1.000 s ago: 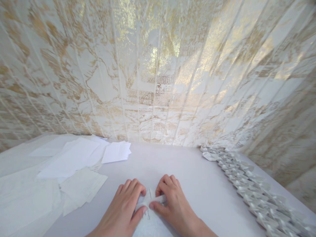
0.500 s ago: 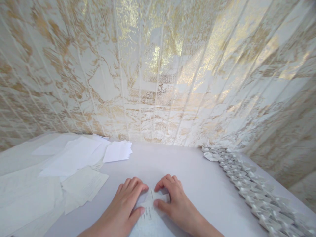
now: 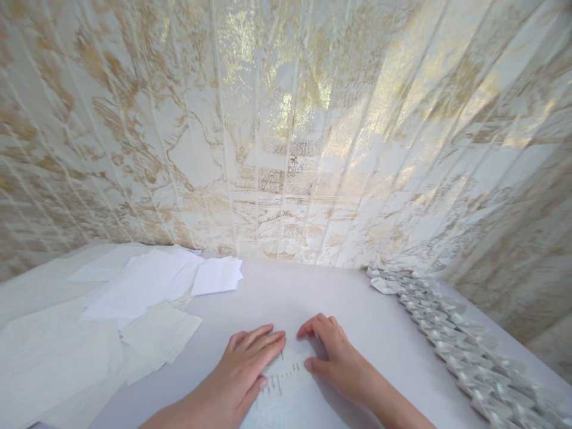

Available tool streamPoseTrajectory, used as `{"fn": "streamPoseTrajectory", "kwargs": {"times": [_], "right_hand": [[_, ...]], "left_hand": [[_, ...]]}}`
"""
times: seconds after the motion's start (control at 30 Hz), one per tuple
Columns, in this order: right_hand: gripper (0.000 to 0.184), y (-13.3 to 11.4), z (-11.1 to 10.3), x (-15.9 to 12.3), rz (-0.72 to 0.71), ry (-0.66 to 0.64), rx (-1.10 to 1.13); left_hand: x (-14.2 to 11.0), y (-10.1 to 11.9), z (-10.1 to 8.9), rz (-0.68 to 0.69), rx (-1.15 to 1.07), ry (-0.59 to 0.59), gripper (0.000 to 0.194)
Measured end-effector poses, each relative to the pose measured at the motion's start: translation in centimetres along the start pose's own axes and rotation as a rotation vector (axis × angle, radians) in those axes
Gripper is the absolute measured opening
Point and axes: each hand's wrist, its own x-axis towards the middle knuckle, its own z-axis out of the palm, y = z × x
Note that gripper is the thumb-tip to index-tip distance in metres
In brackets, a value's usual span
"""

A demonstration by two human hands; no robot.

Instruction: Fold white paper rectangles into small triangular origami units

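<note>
A sheet of paper with dark handwriting lies on the table in front of me, its near part running toward the bottom of the view. My left hand rests across its left side, fingers stretched out over the far edge and thumb on the paper near the writing. At the right edge is my right hand, fingers curved and apart from the thumb. The thumb tip is by the paper's edge; whether it touches cannot be made out. Nothing shows between its fingers.
Loose sheets, white and written-on, overlap on the left. A small stack of white paper pieces lies beyond them. Rows of folded paper pieces run along the right edge. A gold-patterned curtain hangs behind the table.
My left hand has flattened and slid right over the paper. My right hand has drawn away to the right, and the raised part of the paper now lies flatter.
</note>
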Motion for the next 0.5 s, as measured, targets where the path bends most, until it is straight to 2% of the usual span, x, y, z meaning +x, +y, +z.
{"fn": "streamPoseTrajectory", "kwargs": {"times": [0.07,0.17,0.27,0.33,0.37,0.5], "right_hand": [[0.042,0.5,-0.5,0.1,-0.001,-0.018,0.014],[0.046,1.0,-1.1,0.1,-0.006,-0.030,0.093],[0.037,0.9,-1.5,-0.1,-0.030,-0.100,0.255],[0.032,0.5,-1.2,-0.4,-0.058,-0.145,0.337],[0.035,0.2,-1.0,-0.5,-0.074,-0.153,0.363],[0.045,-0.9,1.0,-0.8,-0.170,-0.104,0.407]], "left_hand": [[0.0,0.5,-0.6,-0.007,-0.033,-0.012,0.060],[0.1,0.9,-0.7,-0.015,-0.107,0.051,0.065],[0.2,0.9,-0.3,-0.069,-0.215,0.133,0.074],[0.3,1.1,-0.2,-0.098,-0.273,0.152,0.072],[0.4,1.3,-0.2,-0.110,-0.292,0.156,0.064],[0.5,2.0,-0.5,-0.191,-0.389,0.225,0.012]]}}
